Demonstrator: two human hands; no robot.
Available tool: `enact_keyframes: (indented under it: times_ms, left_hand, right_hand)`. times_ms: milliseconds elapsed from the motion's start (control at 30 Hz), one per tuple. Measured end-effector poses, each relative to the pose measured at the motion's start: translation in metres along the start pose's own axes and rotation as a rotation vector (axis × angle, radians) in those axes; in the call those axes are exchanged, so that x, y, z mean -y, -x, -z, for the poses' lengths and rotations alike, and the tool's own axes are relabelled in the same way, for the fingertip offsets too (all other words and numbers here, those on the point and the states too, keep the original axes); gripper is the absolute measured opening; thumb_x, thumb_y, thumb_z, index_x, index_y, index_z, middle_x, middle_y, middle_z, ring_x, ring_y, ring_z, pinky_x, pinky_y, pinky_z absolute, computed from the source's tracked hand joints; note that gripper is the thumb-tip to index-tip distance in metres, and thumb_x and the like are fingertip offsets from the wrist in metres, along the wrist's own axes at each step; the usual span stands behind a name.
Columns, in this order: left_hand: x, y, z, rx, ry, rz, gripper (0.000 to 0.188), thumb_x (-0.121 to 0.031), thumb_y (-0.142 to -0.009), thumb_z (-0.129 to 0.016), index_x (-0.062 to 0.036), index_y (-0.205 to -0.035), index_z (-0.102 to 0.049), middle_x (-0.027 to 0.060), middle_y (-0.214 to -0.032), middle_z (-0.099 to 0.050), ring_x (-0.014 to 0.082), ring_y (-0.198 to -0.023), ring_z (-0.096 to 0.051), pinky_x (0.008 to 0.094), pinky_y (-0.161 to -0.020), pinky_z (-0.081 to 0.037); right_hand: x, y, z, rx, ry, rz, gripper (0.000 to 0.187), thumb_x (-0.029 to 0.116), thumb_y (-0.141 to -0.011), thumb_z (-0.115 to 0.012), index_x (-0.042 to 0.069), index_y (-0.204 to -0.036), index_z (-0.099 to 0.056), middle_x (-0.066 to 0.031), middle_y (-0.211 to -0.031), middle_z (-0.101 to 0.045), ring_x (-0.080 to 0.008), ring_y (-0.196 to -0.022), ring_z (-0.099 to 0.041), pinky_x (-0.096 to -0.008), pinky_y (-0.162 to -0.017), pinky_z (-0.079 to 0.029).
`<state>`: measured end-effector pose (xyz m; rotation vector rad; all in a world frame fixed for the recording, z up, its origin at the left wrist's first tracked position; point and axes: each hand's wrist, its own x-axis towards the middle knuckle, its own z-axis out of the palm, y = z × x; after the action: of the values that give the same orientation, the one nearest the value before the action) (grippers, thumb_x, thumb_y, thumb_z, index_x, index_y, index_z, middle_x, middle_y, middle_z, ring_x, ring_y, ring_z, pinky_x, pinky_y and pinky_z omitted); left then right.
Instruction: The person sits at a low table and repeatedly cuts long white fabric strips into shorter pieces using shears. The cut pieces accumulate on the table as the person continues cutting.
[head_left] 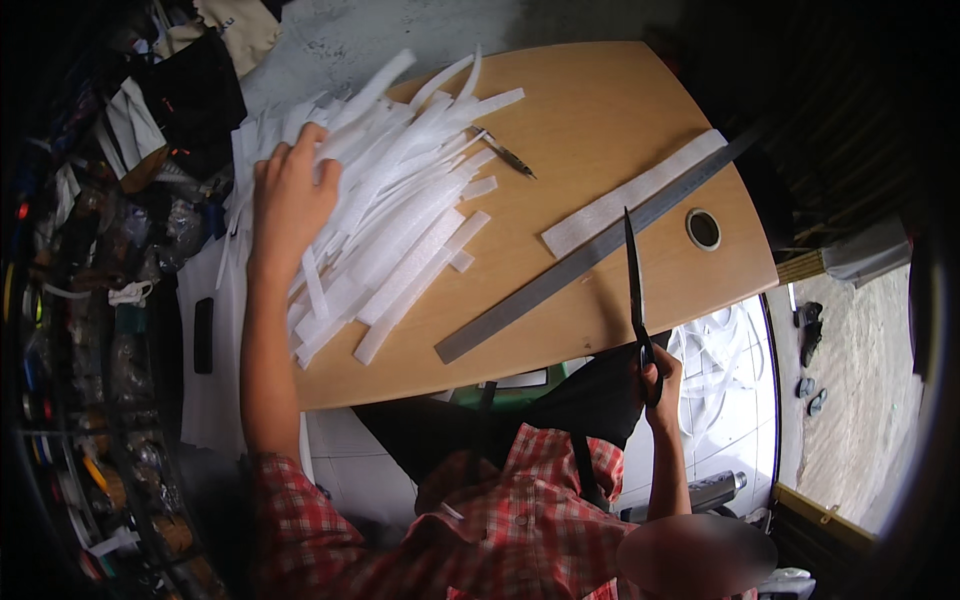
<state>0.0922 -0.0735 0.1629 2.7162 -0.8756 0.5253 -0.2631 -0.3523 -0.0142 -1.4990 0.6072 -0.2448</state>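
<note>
My left hand (290, 200) reaches over a heap of white foam strips (410, 225) on the left part of the table, fingers and thumb apart. Its fingertips touch or hover just above the strips; which of the two I cannot tell. In my right hand (661, 385), by the table's near edge, is a pair of black scissors (636, 285) with its long blades pointing away from me. Beyond the blade tips lie a grey metal ruler (560, 277) and, along its far side, a wide white foam strip (630, 195).
The wooden table (600, 100) has a round cable hole (703, 230) at right. A cutter knife (505, 152) lies beside the heap. A dark phone-like object (204, 335) rests on white sheets at left. Cluttered shelves (120, 350) stand farther left. White offcuts (715, 365) lie below at right.
</note>
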Motion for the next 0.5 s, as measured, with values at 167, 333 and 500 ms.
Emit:
enact_keyframes:
  times_ms: [167, 333, 500]
  left_hand:
    - [0.054, 0.002, -0.033, 0.211, -0.561, 0.210, 0.051, -0.034, -0.093, -0.055, -0.0127, -0.138, -0.043, 0.0184, -0.121, -0.064, 0.0361, -0.119, -0.053, 0.0598, -0.102, -0.027]
    - [-0.085, 0.032, -0.079, 0.173, 0.165, -0.142, 0.050, -0.033, -0.093, -0.060, -0.0077, -0.135, -0.051, 0.0182, -0.132, -0.056, 0.0377, -0.121, -0.050, 0.0518, -0.103, -0.033]
    - [-0.160, 0.048, -0.179, 0.164, 0.503, -0.155, 0.037, -0.028, -0.088, -0.067, -0.0009, -0.113, -0.061, 0.0183, -0.105, -0.063, 0.0364, -0.100, -0.060, 0.0449, -0.088, -0.047]
  right_hand:
    - [0.003, 0.003, 0.001, 0.027, -0.027, -0.004, 0.072, 0.075, -0.070, -0.068, 0.004, -0.077, -0.054, 0.0050, -0.053, -0.045, -0.0046, -0.042, -0.046, -0.0213, -0.039, -0.031]
    - [0.008, 0.013, 0.008, 0.018, -0.022, -0.019, 0.074, 0.076, -0.070, -0.066, 0.004, -0.077, -0.053, 0.0039, -0.053, -0.046, -0.0053, -0.042, -0.047, -0.0214, -0.040, -0.032]
    - [0.010, 0.023, 0.005, 0.068, 0.022, -0.081, 0.079, 0.081, -0.065, -0.066, 0.004, -0.078, -0.054, 0.0028, -0.055, -0.048, -0.0065, -0.043, -0.049, -0.0211, -0.041, -0.034]
